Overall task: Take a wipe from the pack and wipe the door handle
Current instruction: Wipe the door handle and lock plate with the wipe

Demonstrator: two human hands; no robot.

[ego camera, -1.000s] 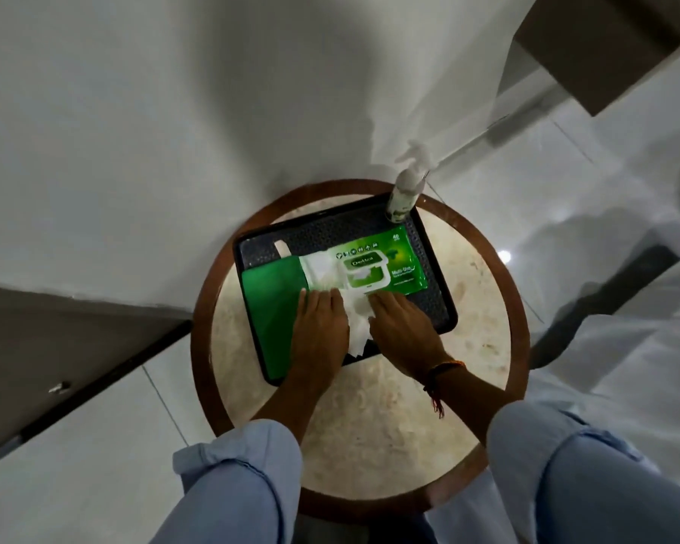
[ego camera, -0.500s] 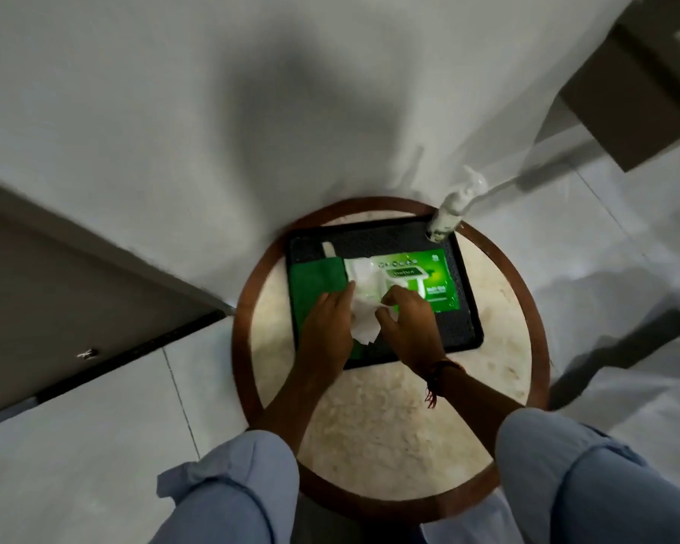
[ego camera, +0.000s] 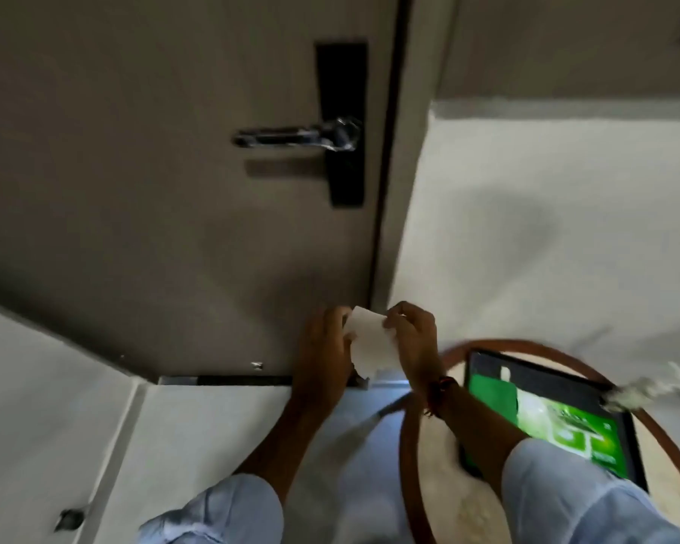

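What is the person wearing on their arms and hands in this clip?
Both hands, left hand and right hand, are bare, with no gloves. Light blue sleeves are rolled up on both arms, leaving the forearms uncovered. The right wrist carries a thread band, reddish and dark, with loose ends hanging. No watch or rings can be made out.

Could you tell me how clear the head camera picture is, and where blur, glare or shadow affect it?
In the head view the light is dim; the door handle reads fairly sharp, with bright glints and its shadow on the door below it; the wipe held between the left hand and right hand is soft; the pack and spray bottle are smeared by motion; wide-angle distortion slants the door edge.
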